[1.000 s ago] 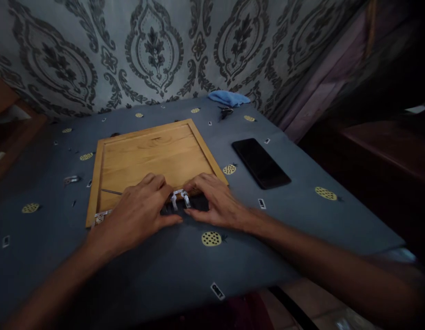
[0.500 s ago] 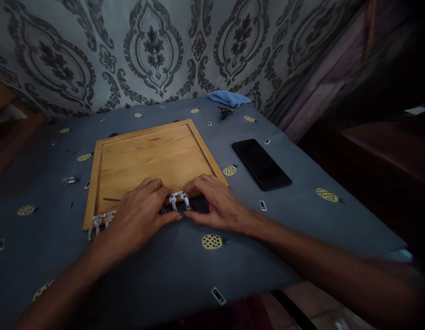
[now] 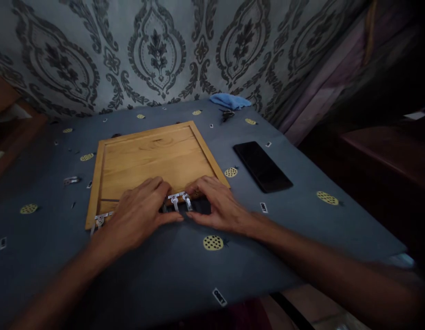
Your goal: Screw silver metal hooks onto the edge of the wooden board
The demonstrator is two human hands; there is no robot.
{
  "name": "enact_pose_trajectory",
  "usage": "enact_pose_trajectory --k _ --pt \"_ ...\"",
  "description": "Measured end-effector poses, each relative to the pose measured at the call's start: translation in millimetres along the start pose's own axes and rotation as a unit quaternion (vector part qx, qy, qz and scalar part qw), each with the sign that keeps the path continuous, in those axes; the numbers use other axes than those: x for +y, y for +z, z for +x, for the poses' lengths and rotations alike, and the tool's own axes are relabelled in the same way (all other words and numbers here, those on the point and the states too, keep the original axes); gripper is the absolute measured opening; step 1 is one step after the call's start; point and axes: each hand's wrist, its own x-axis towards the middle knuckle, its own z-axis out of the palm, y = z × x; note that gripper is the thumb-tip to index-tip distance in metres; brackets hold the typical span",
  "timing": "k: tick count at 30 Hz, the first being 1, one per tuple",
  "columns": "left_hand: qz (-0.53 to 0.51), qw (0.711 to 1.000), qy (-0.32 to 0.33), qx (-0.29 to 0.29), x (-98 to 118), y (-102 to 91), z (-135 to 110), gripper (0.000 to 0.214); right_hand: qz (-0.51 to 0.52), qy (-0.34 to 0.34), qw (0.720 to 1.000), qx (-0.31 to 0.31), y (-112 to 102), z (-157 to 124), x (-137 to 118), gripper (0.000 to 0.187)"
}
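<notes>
A framed wooden panel (image 3: 150,156) lies on the cloth-covered table. At its near edge is a shiny metal fitting (image 3: 175,200) with a flat bar and two arms hanging from it. My left hand (image 3: 140,206) is closed at the left end of this fitting, fingers over the panel's edge and thumb below. From the right side my right hand (image 3: 219,201) grips the fitting between fingers and thumb. Another metal fitting (image 3: 100,222) sits at the panel's near left corner, partly behind my left wrist. A thin dark rod (image 3: 109,200) rests on the panel, its right end hidden by my left hand.
A loose metal fitting (image 3: 72,180) lies left of the panel, with small dark bits around it. To the right is a black phone (image 3: 263,166). A blue cloth (image 3: 229,101) and a small dark object (image 3: 226,114) lie at the back, before a patterned curtain (image 3: 157,50).
The view has shifted slightly, so everything sits a little lower and to the right. Both hands keep nearly the same place around the fitting, with only small finger movement.
</notes>
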Motion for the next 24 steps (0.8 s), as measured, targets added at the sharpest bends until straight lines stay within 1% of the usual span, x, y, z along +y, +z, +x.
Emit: enact_pose_trajectory --k 1,2,3,4,5,6,7,8,9,10,11,12,14,17,24 --pt "-0.029 0.999 0.010 0.031 -1.8 -5.3 -0.1 0.038 0.002 0.002 1.000 -0.004 -0.3 0.1 -0.2 0.027" --pt "-0.069 0.995 0.018 0.075 -2.1 -12.1 -0.1 0.037 0.005 0.002 1.000 -0.007 -0.7 0.1 -0.3 0.027" --pt "-0.121 0.986 0.026 0.115 -0.5 -19.9 0.2 0.032 0.008 0.002 1.000 -0.008 -1.1 0.1 -0.4 0.027" --pt "-0.187 0.970 0.032 0.152 3.1 -27.9 1.0 0.025 0.010 0.000 1.000 -0.009 -1.5 0.1 -0.5 0.028" --pt "-0.255 0.946 0.038 0.196 8.5 -35.3 2.4 0.022 0.013 -0.002 1.000 -0.009 -1.8 0.1 -0.6 0.028" --pt "-0.331 0.913 0.047 0.233 15.1 -41.4 4.7 0.026 0.015 -0.004 1.000 -0.008 -2.1 0.0 -0.7 0.029" --pt "-0.407 0.873 0.053 0.263 22.4 -45.6 8.0 0.029 0.015 -0.004 1.000 -0.008 -2.4 -0.2 -0.8 0.030" --pt "-0.471 0.834 0.062 0.280 29.5 -47.4 12.1 0.030 0.015 -0.003 1.000 -0.008 -2.6 -0.3 -0.9 0.030" --pt "-0.521 0.802 0.059 0.286 35.7 -46.9 17.0 0.032 0.015 -0.001 1.000 -0.008 -2.8 -0.3 -1.0 0.030" --pt "-0.566 0.770 0.070 0.285 40.5 -44.4 22.4 0.033 0.014 0.001 1.000 -0.008 -3.0 -0.3 -1.2 0.031" --pt "-0.603 0.746 0.062 0.277 43.8 -40.5 27.9 0.034 0.015 0.002 1.000 -0.007 -3.1 -0.3 -1.4 0.031" --pt "-0.628 0.729 0.058 0.265 45.4 -35.8 33.3 0.034 0.017 0.003 1.000 -0.007 -3.3 -0.3 -1.7 0.032" --pt "-0.657 0.710 0.052 0.248 45.1 -26.8 42.3 0.032 0.022 0.002 1.000 -0.009 -3.9 -0.2 -2.1 0.032" --pt "-0.669 0.700 0.048 0.244 41.7 -20.2 50.1 0.032 0.028 0.003 1.000 -0.013 -5.0 -0.4 -2.4 0.032" --pt "-0.679 0.683 0.051 0.264 46.8 -23.8 53.8 0.030 0.048 0.016 0.999 -0.013 -4.6 -2.5 -0.9 0.031"
